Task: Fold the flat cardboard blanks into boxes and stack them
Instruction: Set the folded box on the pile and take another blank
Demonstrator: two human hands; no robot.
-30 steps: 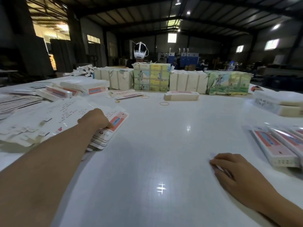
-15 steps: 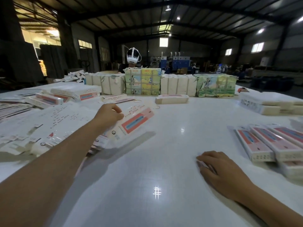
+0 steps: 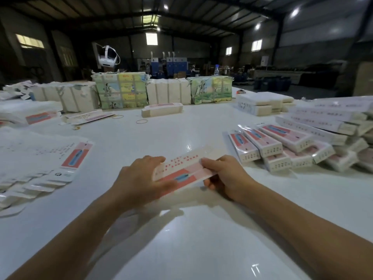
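Note:
A flat cardboard blank (image 3: 184,169), white with red print and a pink-red panel, hangs just above the white table (image 3: 181,239) in front of me. My left hand (image 3: 139,178) grips its left end, thumb on top. My right hand (image 3: 224,174) pinches its right end. A fanned pile of flat blanks (image 3: 40,164) lies at the left. Folded boxes (image 3: 282,146) are stacked in rows at the right.
Wrapped bundles (image 3: 121,91) line the far side of the table. One folded box (image 3: 161,110) lies before them, with rubber bands (image 3: 141,121) nearby. More white boxes (image 3: 262,104) sit at the far right. A person with a white headset (image 3: 108,57) stands behind the bundles.
My left hand lifted one blank off the left pile and carried it to the middle. My right hand left the table and took hold of the blank's right end.

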